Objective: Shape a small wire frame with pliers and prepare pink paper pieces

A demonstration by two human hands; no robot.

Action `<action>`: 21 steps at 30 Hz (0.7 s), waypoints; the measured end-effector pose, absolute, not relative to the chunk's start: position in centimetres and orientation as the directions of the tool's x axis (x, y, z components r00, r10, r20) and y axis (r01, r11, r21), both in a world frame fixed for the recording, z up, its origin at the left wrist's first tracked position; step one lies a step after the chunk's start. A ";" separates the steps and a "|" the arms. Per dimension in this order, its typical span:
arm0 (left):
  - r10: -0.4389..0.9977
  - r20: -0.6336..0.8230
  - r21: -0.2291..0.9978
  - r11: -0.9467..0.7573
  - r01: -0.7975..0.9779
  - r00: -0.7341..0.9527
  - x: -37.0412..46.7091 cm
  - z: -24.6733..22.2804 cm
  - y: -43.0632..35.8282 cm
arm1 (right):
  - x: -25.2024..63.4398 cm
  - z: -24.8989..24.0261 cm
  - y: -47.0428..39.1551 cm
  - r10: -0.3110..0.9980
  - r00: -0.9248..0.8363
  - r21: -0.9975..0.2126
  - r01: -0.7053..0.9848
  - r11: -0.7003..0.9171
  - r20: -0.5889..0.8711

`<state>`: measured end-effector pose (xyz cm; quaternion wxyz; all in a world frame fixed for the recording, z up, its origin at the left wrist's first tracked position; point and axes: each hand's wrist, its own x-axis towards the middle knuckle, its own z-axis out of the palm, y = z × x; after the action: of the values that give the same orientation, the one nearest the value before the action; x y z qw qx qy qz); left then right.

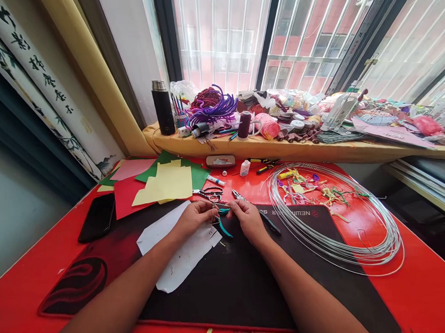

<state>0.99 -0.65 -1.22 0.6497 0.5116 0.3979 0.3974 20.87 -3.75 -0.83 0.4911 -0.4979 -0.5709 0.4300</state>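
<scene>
My left hand and right hand pinch one thin wire.
It spans the gap between them, near one pair of teal-handled pliers and one white sheet; one wire coil lies rightward, one phone leftward, one small bottle beyond.

Plastic-handled pliers, shiny metal wire, matt mousepad, glossy tabletop

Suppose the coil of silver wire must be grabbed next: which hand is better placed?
Probably the right hand: it is nearer the wire coil. The left hand lies farther off, with the right between. Both seem to pinch thin wire now.
</scene>
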 end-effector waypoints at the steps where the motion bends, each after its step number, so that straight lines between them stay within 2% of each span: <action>1: 0.930 -0.097 0.985 0.140 -0.098 0.356 1.0 -1.2 -0.6 | 20.9 -0.7 -3.8 0.990 -0.020 -0.978 0.157 0.138 0.136; 8: 0.971 -0.053 0.978 0.097 -0.182 0.235 1.1 -0.6 -0.9 | 20.3 -0.6 -4.3 0.980 -0.084 -0.949 0.249 0.193 0.178; 14: 0.966 -0.099 0.980 0.137 -0.146 0.237 1.9 -0.7 -1.6 | 19.4 -0.9 -5.1 0.936 -0.201 -0.804 0.479 0.352 0.290; 17: 0.957 -0.126 0.971 0.174 -0.167 0.262 2.0 -0.6 -1.8 | 19.3 -0.8 -5.1 0.947 -0.189 -0.829 0.458 0.320 0.261; 21: 0.939 -0.092 0.947 0.185 -0.263 0.331 1.7 -0.3 -1.6 | 19.6 -0.5 -5.0 0.975 -0.151 -0.924 0.325 0.203 0.162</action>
<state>1.71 -1.64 -0.26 0.6754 0.4574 0.3695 0.4451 19.56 -4.97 -0.46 0.4198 -0.4985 -0.6522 0.3872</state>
